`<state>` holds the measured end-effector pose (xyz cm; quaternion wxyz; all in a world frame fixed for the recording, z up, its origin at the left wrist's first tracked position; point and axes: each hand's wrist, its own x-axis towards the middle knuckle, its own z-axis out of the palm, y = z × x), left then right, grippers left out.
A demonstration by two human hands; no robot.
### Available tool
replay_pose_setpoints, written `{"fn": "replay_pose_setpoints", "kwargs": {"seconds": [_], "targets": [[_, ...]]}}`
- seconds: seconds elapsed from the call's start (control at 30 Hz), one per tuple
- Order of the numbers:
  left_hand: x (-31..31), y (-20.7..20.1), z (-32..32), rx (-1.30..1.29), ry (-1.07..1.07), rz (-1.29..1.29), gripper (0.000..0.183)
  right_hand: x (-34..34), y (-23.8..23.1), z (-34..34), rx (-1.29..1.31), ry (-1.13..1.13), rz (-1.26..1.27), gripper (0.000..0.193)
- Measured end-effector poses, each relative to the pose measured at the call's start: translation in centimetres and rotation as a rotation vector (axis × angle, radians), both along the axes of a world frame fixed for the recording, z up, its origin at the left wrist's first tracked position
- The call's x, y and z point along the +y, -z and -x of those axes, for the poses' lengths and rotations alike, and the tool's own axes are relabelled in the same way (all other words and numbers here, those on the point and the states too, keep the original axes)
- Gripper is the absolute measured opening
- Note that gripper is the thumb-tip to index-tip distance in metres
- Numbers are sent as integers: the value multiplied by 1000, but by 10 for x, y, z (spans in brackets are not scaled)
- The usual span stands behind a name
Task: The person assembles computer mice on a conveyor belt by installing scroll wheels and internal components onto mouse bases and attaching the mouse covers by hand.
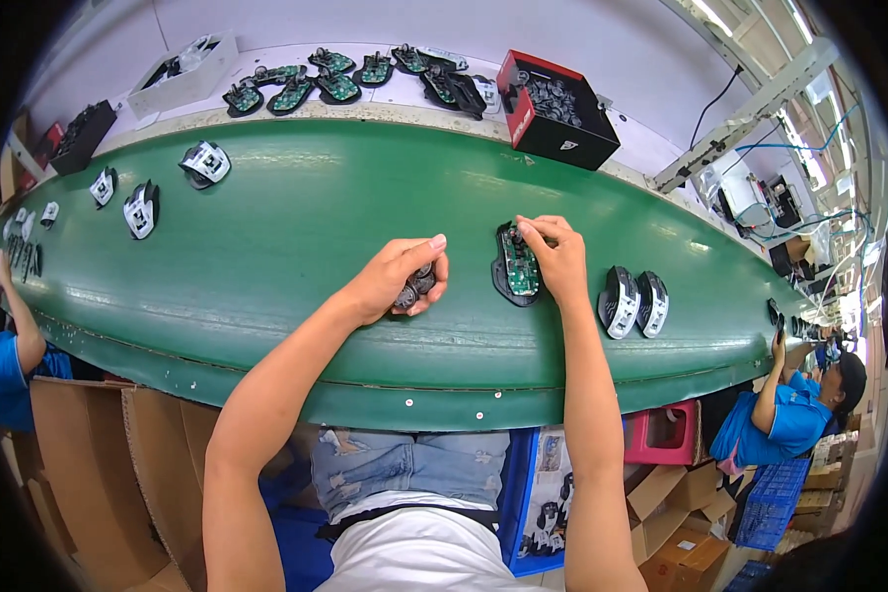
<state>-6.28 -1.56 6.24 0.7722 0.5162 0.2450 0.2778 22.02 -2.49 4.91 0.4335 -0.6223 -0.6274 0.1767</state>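
My left hand [390, 276] is curled palm-up around several small dark grey wheels [419, 286], which look like mouse scroll wheels. To its right, a computer mouse base [513, 286] with a green circuit board [519, 266] lies on the green conveyor belt [365, 197]. My right hand [557, 255] reaches over the upper end of that board, thumb and fingers pinched together. Whatever the fingertips hold there is hidden. Just right of this hand, two white-and-black mouse parts [619, 303] stand side by side on the belt.
Several board-fitted mouse bases [338, 87] line the back ledge, beside a black-and-red box [587, 138] of small dark wheels. More white-and-black mouse parts [205, 164] sit at the belt's left. Co-workers [794, 409] are at both ends. Cardboard boxes [89, 474] stand below the near edge.
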Motion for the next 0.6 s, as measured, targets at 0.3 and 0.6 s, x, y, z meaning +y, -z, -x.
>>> {"fn": "replay_pose_setpoints", "kwargs": {"seconds": [0.3,0.6], "targets": [[0,3,-1,9,-15,-8,47,20,-1,-4,255,16,132,22],[-2,2,-1,28,-28,-12,44,28,17,9,193,94,-88,34]]}}
